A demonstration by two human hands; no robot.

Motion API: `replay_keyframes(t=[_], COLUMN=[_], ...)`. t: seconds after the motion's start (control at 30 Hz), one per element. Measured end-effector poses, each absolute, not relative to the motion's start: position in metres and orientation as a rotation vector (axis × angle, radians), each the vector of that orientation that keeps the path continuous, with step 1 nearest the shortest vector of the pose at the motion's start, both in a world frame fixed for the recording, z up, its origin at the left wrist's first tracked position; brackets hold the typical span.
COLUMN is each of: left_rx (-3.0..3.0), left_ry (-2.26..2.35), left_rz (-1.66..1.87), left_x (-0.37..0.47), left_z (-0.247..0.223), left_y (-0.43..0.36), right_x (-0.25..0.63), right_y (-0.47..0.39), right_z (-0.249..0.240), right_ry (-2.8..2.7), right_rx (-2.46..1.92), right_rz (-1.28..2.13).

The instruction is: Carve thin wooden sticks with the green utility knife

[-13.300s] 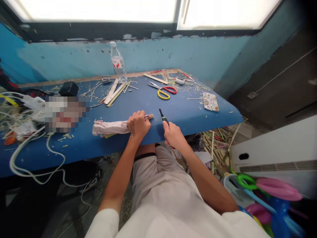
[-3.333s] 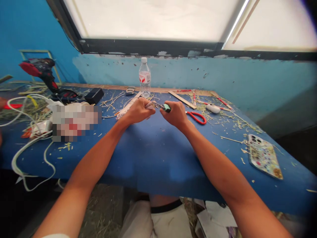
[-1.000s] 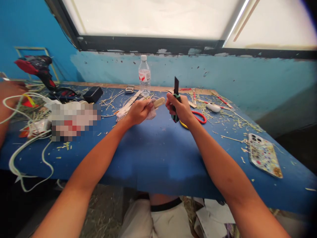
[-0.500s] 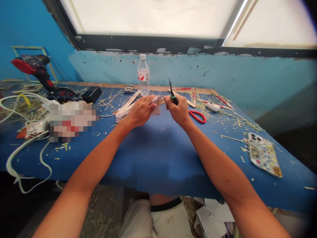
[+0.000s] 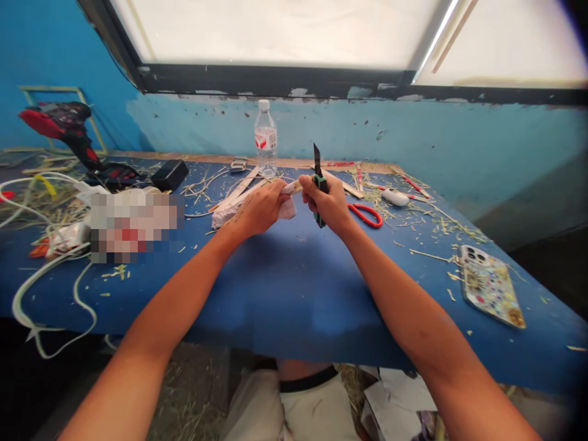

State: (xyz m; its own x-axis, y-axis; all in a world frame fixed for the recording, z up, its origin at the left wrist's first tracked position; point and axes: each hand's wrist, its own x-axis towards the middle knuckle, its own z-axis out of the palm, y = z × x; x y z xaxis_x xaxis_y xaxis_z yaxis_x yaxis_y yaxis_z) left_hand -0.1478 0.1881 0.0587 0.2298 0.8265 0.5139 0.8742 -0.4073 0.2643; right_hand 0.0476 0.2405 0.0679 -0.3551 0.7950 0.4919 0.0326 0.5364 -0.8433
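Observation:
My left hand (image 5: 258,211) is closed on a white tissue (image 5: 288,209) folded around a short pale wooden strip (image 5: 296,184); part of the tissue hangs below the fingers. My right hand (image 5: 334,202) pinches the strip's other end between thumb and finger. Gripped in that same hand is a utility knife (image 5: 317,160) with a green and black handle, its dark blade pointing up. Both hands are held just above the blue table (image 5: 294,282). Behind my left hand lies a crumpled white wad, partly hidden.
A plastic bottle (image 5: 265,141) stands behind the hands. Red-handled scissors or pliers (image 5: 367,215), a white mouse-like object (image 5: 395,196) and a phone (image 5: 491,285) lie to the right. At left are a cordless drill (image 5: 78,131), a black box (image 5: 169,175) and white cables (image 5: 21,294). Shavings litter the table.
My left fingers have curled more tightly around the tissue and strip. The knife has turned more upright, and its handle now shows below my right hand.

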Motion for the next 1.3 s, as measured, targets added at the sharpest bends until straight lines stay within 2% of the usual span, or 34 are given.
replay_keyframes(t=[0.4,0.67,0.8,1.03,1.3], left_rx=[-2.464,-2.07,-2.164,-2.491,-2.598], left_ry=[-1.628,-1.618,-1.668,-1.664,-1.671], left_rz=[-1.054,-1.341,-1.372,-1.139,-0.892], left_x=[-0.151,-0.154,-0.155,-0.158,-0.156], left_z=[0.061,0.064,0.063,0.058,0.057], left_y=[0.187,0.194,0.196,0.198,0.194], right_x=[0.052,0.052,0.048,0.048,0.046], right_y=[0.241,0.243,0.242,0.249,0.25], right_z=[0.076,0.07,0.068,0.063,0.06], right_ry=[-1.854,-1.884,-1.861,-1.825,-1.805], right_rx=[-0.744,-0.704,-0.746,-0.867,-0.906], right_rz=[0.896,0.937,0.882,0.766,0.722])
